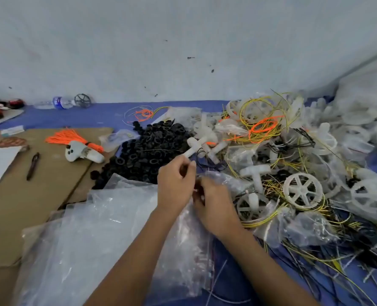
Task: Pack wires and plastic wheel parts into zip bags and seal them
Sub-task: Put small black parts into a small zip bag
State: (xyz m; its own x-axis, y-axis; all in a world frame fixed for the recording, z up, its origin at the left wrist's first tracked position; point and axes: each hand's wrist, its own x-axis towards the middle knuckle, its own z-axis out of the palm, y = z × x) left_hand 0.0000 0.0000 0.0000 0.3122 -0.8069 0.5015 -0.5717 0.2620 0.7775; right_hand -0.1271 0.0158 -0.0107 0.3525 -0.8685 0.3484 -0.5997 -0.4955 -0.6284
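Filling a clear plastic zip bag [108, 219]
Left hand [176, 186] is pinching black wires [207, 166]; right hand [215, 208] is gripping the bag mouth, best held wide.

Two hands, left [176, 184] and right [216, 208], are seen at centre. One pen [32, 166], one bottle [59, 102] and one orange bundle [72, 139] are counted to the left, beside one white controller [81, 152]. One dark wheel [82, 100] is seen by the wall. At least three white spoked wheels [303, 191] can be made out, though more may be buried. The black rings [152, 149], wires [260, 120] and bags [90, 228] are too many and too tangled to be counted.
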